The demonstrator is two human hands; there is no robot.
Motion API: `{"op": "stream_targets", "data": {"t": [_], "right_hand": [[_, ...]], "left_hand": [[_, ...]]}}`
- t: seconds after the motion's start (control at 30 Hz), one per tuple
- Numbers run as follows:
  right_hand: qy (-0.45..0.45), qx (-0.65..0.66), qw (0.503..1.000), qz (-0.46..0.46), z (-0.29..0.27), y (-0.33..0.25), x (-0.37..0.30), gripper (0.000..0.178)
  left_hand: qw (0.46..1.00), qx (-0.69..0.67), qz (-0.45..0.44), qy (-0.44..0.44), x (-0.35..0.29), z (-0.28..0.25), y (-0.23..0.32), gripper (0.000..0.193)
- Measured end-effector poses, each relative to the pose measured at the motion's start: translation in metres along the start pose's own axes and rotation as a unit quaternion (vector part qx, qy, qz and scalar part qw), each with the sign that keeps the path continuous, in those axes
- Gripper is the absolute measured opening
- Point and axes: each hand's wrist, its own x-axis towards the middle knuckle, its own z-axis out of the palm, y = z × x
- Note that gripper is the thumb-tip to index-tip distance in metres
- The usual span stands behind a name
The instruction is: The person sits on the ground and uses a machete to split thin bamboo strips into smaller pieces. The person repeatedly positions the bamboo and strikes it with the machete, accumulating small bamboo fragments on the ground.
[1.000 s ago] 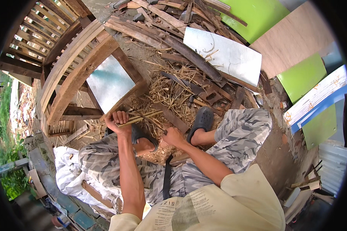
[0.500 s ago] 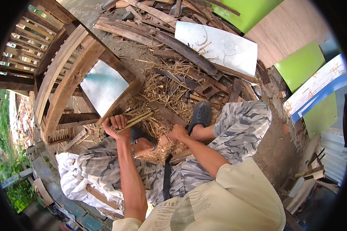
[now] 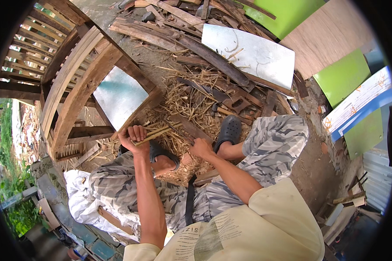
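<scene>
Mid-frame, left hand (image 3: 133, 138) clamped round a yellowish stick (image 3: 163, 132), right hand (image 3: 201, 148) closed round a thin dark tool (image 3: 186, 137).

Rough open-air woodworking yard, bare ground (image 3: 307, 182) underfoot. Ahead of the right hand (image 3: 201, 148): strewn wood strips and shavings (image 3: 178, 98), what looks like a handsaw (image 3: 214, 92), heaped scrap timber (image 3: 154, 35); farther off to its right, propped sheet panels (image 3: 331, 37). Beyond the left hand (image 3: 134, 136), a slatted wooden frame (image 3: 80, 89); greenery (image 3: 4, 165) well out to its left.
</scene>
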Motion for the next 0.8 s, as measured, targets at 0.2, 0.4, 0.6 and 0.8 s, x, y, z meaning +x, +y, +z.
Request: {"op": "stream_targets", "data": {"t": [0.2, 0.4, 0.6, 0.8], "right_hand": [[-0.014, -0.028, 0.997, 0.074, 0.011, 0.057, 0.035, 0.039], [0.013, -0.035, 0.999, 0.008, -0.024, 0.002, 0.002, 0.039], [0.066, -0.025, 0.985, -0.160, -0.030, -0.066, -0.076, 0.040], [0.045, -0.029, 0.989, -0.137, -0.013, -0.053, -0.087, 0.037]], "left_hand": [[0.999, -0.006, 0.008, 0.033, 0.001, 0.004, -0.002, 0.046], [0.974, -0.036, 0.082, 0.210, 0.012, 0.021, -0.001, 0.048], [0.974, -0.008, 0.082, 0.212, 0.019, 0.014, -0.003, 0.047], [0.986, 0.008, 0.070, 0.149, 0.006, 0.019, -0.010, 0.049]]}}
